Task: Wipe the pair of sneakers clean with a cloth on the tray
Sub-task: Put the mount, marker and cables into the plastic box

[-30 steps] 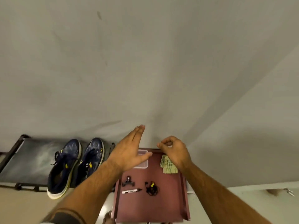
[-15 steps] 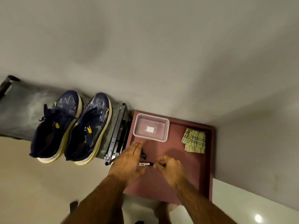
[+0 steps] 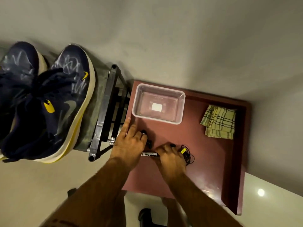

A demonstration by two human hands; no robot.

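Two navy sneakers with pale soles and white scribble marks stand side by side on a dark rack at the left, the nearer sneaker (image 3: 64, 102) beside the farther sneaker (image 3: 18, 76). A folded green checked cloth (image 3: 218, 122) lies at the far right of the maroon tray (image 3: 213, 171). My left hand (image 3: 129, 143) rests with fairly straight fingers over a black binder clip (image 3: 148, 143) on the tray's left part. My right hand (image 3: 171, 158) curls its fingers round the end of a black marker (image 3: 148, 154). Both hands are far from the cloth and the sneakers.
A clear plastic container (image 3: 158, 104) sits at the tray's far left corner. A black cable with a yellow tag (image 3: 186, 154) lies just right of my right hand. The metal rack frame (image 3: 105, 112) stands between sneakers and tray. A grey wall runs behind, and pale floor lies below.
Both hands came down from in front of the wall onto the tray. The view tilted down and closer. My right hand closed on the marker while the left settled over the clip.
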